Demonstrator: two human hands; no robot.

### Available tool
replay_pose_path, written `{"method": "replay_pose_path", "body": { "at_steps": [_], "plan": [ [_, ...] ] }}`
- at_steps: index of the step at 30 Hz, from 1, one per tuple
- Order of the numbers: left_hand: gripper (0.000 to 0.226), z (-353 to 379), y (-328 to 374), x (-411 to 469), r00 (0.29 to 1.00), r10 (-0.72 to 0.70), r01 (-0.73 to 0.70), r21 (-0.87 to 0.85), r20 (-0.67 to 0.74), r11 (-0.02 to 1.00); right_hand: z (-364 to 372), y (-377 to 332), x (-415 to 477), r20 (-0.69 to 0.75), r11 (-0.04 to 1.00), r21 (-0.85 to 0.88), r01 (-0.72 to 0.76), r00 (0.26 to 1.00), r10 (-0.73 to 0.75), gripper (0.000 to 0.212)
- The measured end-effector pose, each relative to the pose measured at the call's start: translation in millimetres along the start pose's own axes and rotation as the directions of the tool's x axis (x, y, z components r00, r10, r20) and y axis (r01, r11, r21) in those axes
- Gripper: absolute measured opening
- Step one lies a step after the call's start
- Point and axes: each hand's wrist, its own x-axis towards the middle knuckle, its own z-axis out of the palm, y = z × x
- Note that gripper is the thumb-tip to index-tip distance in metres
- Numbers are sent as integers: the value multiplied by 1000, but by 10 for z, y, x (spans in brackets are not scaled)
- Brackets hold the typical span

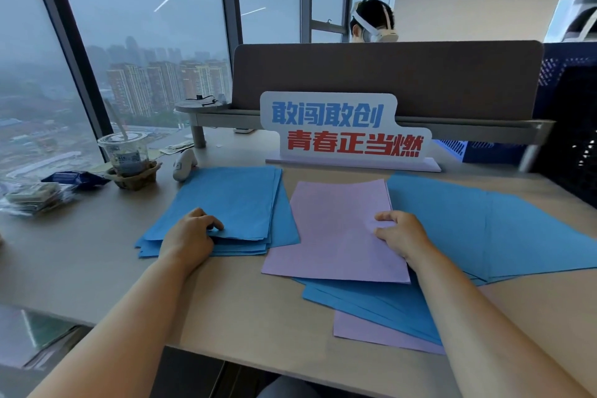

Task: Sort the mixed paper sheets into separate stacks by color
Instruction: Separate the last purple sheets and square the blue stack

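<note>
A stack of blue sheets [232, 200] lies at the left of the desk. My left hand [190, 236] rests on its near edge, fingers curled round the top blue sheets, which lift a little there. In the middle lies a lilac sheet [336, 233]; my right hand [400, 236] pinches it at its right edge. It covers a mixed pile with fanned blue sheets [371, 304] and another lilac sheet [371, 331] at the bottom. More blue sheets [491, 229] spread out to the right.
A standing sign [342, 129] with blue and red characters stands behind the papers. At the left are a plastic cup [124, 152] in a cardboard holder, a white device [184, 165] and snack packets [35, 197]. A grey divider [387, 81] stands behind, a person beyond it.
</note>
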Motion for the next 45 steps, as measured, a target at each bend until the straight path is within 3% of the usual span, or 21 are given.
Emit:
{"method": "replay_pose_path", "body": {
  "at_steps": [6,10,13,15,19,23,25,29,32,35,37,41,43,45],
  "plan": [
    [53,5,346,-2,997,65,-73,238,41,968,-44,0,12,-2,999,15,30,1000,-30,37],
    [35,110,903,-56,966,232,-239,48,114,970,-181,-27,15,-50,998,67,17,999,-14,39],
    [30,210,1302,-185,867,462,-443,-136,188,886,-316,-8,-14,-79,999,41,5,997,-2,41],
    [41,251,1487,-300,785,582,-549,-197,214,812,-425,31,-62,-102,999,32,-4,995,7,40],
    [91,323,1666,-493,640,697,-668,-213,324,713,-731,187,-157,-249,993,111,-41,966,67,33],
    [98,378,1691,-577,608,684,-641,-259,403,722,-1077,324,-315,-370,931,358,-75,904,215,32],
    [90,371,1704,-593,607,645,-610,-249,464,752,-1197,385,-420,-337,857,508,-93,894,296,34],
    [86,356,1796,-609,596,623,-632,-183,507,753,-1319,460,-579,-143,576,808,-124,907,397,28],
    [95,352,1885,-598,594,597,-655,-106,539,748,-1407,492,-663,-105,451,888,-93,913,395,32],
    [104,365,1934,-545,596,563,-659,-52,573,751,-1467,550,-729,-92,407,910,-80,917,387,22],
    [100,386,1964,-506,587,552,-671,-27,592,741,-1507,572,-772,-81,373,924,-79,916,394,46],
    [89,387,2030,-453,576,565,-716,32,591,697,-1470,566,-866,28,103,993,-58,962,273,60],
    [83,388,2038,-432,587,582,-722,39,563,691,-1428,594,-880,27,44,998,-39,968,249,74],
    [73,404,2035,-416,609,612,-732,59,505,679,-1411,646,-868,16,5,1000,-18,967,253,76]
  ]
}}
